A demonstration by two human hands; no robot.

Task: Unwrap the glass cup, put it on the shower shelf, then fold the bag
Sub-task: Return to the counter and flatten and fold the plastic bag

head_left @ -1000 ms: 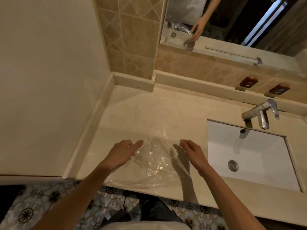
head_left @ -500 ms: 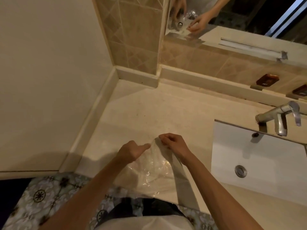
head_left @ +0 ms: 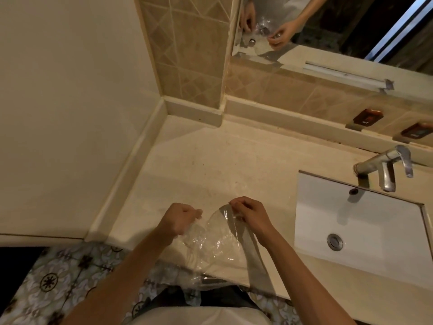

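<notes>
Head: bag (head_left: 218,245) edge under hands (head_left: 248,213).

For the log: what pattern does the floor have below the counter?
Pale floor tiles with dark floral medallions and scrollwork, seen in the head view.

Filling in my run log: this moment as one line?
stage: folding | hands: both pinching bag | bag: on counter edge

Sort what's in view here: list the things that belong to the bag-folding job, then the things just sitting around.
In the job:
plastic bag, on the counter's front edge
left hand, pinching the bag
right hand, pinching the bag

Just there:
counter
sink
tap
mirror

The glass cup is not in view.
</notes>
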